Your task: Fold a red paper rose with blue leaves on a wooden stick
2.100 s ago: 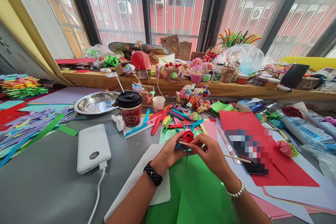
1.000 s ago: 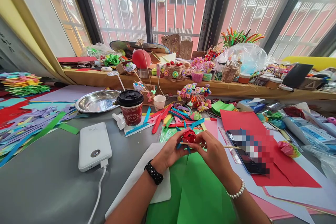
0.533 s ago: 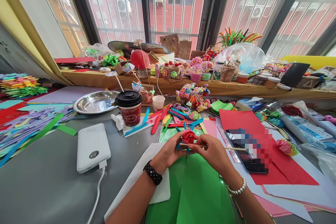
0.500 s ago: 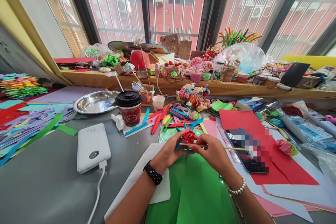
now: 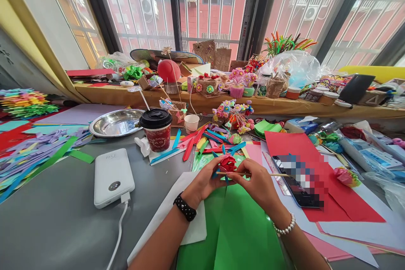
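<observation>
My left hand (image 5: 207, 178) is closed around the base of a red paper flower (image 5: 227, 163) that has blue paper strips sticking out around it. In my right hand (image 5: 257, 180), thumb and fingers pinch a thin wooden stick (image 5: 278, 174). The stick lies level across the near side of the flower, its left tip at the petals and its other end pointing right over the phone. Both hands are raised above green paper (image 5: 247, 228). Part of the flower's underside is hidden by my fingers.
On the left are a white power bank (image 5: 114, 179) with a cable, a lidded cup (image 5: 156, 130) and a metal plate (image 5: 115, 123). A phone (image 5: 297, 185) rests on red paper (image 5: 344, 194) at right. Colored paper strips (image 5: 202, 137) lie beyond my hands. Crafts crowd the sill.
The stick's right end has shifted slightly left. Both hands keep nearly the same hold on the flower and the stick.
</observation>
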`<state>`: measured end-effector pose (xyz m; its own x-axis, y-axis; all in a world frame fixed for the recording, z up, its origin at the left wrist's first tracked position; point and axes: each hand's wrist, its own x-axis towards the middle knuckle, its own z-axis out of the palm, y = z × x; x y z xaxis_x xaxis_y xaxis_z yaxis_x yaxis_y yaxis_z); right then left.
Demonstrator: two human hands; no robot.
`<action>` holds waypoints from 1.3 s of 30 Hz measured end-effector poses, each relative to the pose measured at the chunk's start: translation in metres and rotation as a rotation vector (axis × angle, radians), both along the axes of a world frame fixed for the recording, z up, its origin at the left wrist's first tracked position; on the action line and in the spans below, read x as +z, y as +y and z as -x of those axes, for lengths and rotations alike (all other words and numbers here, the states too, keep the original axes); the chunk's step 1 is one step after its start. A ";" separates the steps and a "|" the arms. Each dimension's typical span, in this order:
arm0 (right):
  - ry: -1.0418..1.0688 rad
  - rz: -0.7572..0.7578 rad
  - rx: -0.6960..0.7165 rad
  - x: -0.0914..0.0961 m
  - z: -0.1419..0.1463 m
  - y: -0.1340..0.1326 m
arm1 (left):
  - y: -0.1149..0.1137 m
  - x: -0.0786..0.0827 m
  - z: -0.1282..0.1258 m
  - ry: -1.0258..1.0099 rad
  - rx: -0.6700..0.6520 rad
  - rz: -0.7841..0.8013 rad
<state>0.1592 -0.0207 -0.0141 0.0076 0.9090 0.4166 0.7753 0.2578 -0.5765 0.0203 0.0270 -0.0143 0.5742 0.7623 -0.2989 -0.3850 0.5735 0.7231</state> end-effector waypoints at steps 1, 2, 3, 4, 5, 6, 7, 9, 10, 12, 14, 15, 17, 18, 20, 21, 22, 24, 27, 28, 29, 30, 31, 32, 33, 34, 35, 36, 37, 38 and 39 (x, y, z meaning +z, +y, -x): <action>0.001 -0.005 0.002 0.000 0.000 0.000 | 0.000 0.000 0.000 0.002 -0.004 -0.002; 0.002 -0.009 0.005 0.000 0.000 0.000 | 0.000 0.001 0.001 0.003 -0.008 -0.005; 0.002 -0.012 0.007 0.000 0.000 0.000 | -0.001 0.002 0.001 0.004 -0.011 -0.008; 0.001 -0.014 0.010 0.000 0.000 0.000 | -0.001 0.002 0.002 0.005 -0.015 -0.012; 0.000 -0.017 0.011 0.000 0.000 0.000 | -0.001 0.003 0.002 0.006 -0.020 -0.016; -0.003 -0.018 0.010 0.000 0.000 0.000 | -0.001 0.003 0.002 0.006 -0.025 -0.021; -0.006 -0.016 0.008 0.000 -0.001 0.000 | -0.001 0.004 0.002 0.006 -0.031 -0.026; -0.011 -0.010 0.005 -0.001 -0.001 0.001 | -0.002 0.005 0.002 0.006 -0.041 -0.035; -0.012 -0.010 0.004 -0.001 -0.001 0.001 | -0.002 0.005 0.002 0.005 -0.045 -0.037; -0.013 -0.018 0.007 0.000 0.000 0.000 | -0.002 0.005 0.002 0.005 -0.051 -0.037; -0.013 -0.029 0.006 0.000 0.000 0.000 | -0.002 0.005 0.002 0.007 -0.058 -0.039; -0.013 -0.031 0.004 0.001 0.000 0.000 | -0.002 0.005 0.002 0.007 -0.062 -0.041; -0.017 -0.029 -0.004 0.001 0.001 -0.001 | -0.002 0.004 0.002 0.004 -0.067 -0.043; -0.020 -0.027 -0.009 0.001 0.001 -0.001 | -0.002 0.004 0.002 0.000 -0.068 -0.042; -0.021 -0.018 -0.016 0.001 0.001 -0.001 | -0.001 0.004 0.002 -0.006 -0.066 -0.039; -0.018 -0.014 -0.017 0.001 0.002 -0.001 | -0.001 0.004 0.002 -0.006 -0.064 -0.038; -0.014 -0.012 -0.017 0.000 0.002 -0.001 | -0.001 0.004 0.002 -0.005 -0.063 -0.037; -0.005 -0.012 -0.008 0.001 0.002 -0.001 | -0.001 0.004 0.002 -0.002 -0.061 -0.035; -0.013 -0.050 0.016 0.004 -0.001 0.000 | -0.001 0.003 0.002 0.011 -0.069 -0.048; -0.019 -0.073 0.022 0.006 -0.003 0.001 | -0.001 0.003 0.002 0.020 -0.074 -0.060; -0.023 -0.108 0.024 0.008 -0.006 0.001 | -0.001 0.002 0.002 0.031 -0.078 -0.076; -0.018 -0.130 0.022 0.011 -0.008 0.001 | -0.001 0.002 0.002 0.040 -0.082 -0.095; -0.021 -0.136 0.010 0.013 -0.010 0.001 | 0.000 0.002 0.002 0.045 -0.084 -0.115; -0.023 -0.145 0.003 0.014 -0.012 0.001 | 0.000 0.001 0.002 0.045 -0.081 -0.132; -0.028 -0.144 -0.002 0.015 -0.013 0.000 | 0.000 0.001 0.002 0.040 -0.075 -0.148; -0.033 -0.140 0.003 0.016 -0.013 0.000 | 0.000 0.001 0.002 0.033 -0.066 -0.162; -0.038 -0.133 0.019 0.015 -0.012 -0.001 | 0.000 0.001 0.003 0.027 -0.056 -0.176; -0.040 -0.126 0.041 0.014 -0.011 -0.001 | 0.000 0.001 0.003 0.024 -0.049 -0.192; -0.040 -0.116 0.066 0.013 -0.009 -0.002 | -0.001 0.002 0.003 0.025 -0.049 -0.209; -0.038 -0.110 0.087 0.012 -0.007 -0.002 | -0.001 0.002 0.004 0.031 -0.053 -0.227; -0.034 -0.105 0.106 0.010 -0.005 -0.003 | -0.002 0.003 0.004 0.041 -0.060 -0.244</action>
<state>0.1646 -0.0233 -0.0041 -0.1019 0.8555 0.5077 0.7593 0.3966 -0.5159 0.0167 0.0251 -0.0114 0.6119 0.7794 -0.1343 -0.3231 0.4014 0.8570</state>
